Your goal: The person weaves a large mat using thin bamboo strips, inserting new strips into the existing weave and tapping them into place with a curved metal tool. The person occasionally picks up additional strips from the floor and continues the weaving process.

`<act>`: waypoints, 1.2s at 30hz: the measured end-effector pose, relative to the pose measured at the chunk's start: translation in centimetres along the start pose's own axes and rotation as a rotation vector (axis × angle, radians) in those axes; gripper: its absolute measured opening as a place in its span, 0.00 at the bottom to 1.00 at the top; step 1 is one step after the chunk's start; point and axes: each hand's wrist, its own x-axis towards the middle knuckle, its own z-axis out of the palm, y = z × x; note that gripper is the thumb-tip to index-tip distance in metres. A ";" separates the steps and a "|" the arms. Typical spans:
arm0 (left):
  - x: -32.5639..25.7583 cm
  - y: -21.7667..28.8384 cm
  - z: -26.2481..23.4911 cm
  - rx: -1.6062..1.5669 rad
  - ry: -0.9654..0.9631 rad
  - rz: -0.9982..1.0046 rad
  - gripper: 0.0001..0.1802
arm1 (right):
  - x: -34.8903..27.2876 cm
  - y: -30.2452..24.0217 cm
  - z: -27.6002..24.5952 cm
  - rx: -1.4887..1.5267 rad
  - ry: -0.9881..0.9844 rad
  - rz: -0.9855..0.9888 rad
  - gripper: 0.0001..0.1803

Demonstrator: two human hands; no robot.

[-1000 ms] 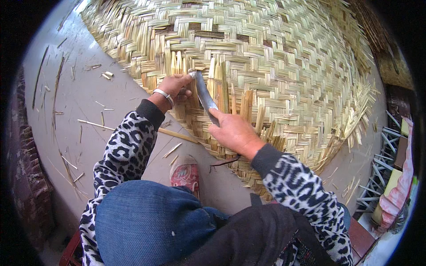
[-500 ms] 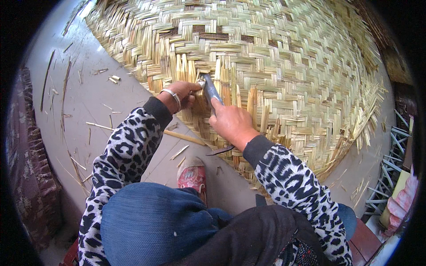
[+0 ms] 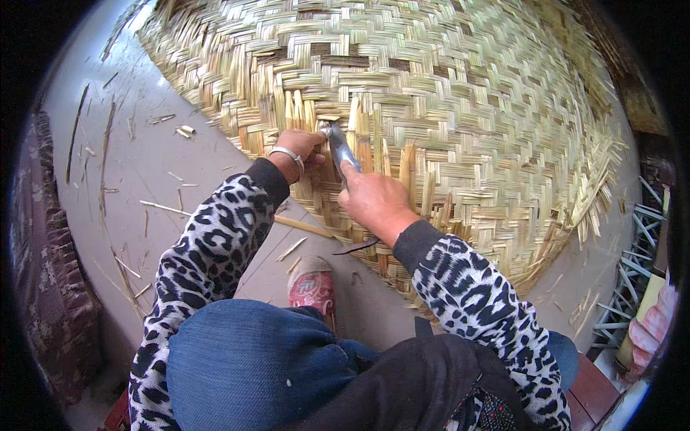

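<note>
We see the broad, pale-green and straw-yellow woven strip mat (image 3: 467, 136) spreading from eleven to four o'clock beneath the work; over it, the curved, grey metal blade (image 3: 341, 147) points its long axis from eleven to five; our right hand (image 3: 377, 202) grips the five o'clock end; our left hand (image 3: 298, 147) is nearer the upper tip, fingers bent toward it; we cannot tell whether they pinch anything
</note>
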 end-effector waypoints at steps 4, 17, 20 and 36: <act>0.1 -0.2 0.1 0.122 0.027 0.084 0.11 | 0.2 0.3 0.3 -0.027 0.010 -0.016 0.20; 0.6 -1.7 -1.5 1.198 0.345 0.715 0.23 | -8.0 1.3 -3.4 -0.063 -0.232 -0.040 0.23; 0.7 -1.7 -1.5 1.190 0.329 0.696 0.24 | -11.7 3.3 -5.8 0.015 -0.356 -0.016 0.29; -0.9 -3.1 0.3 0.172 -0.159 0.215 0.08 | -10.7 3.6 -5.4 1.100 -0.361 0.127 0.30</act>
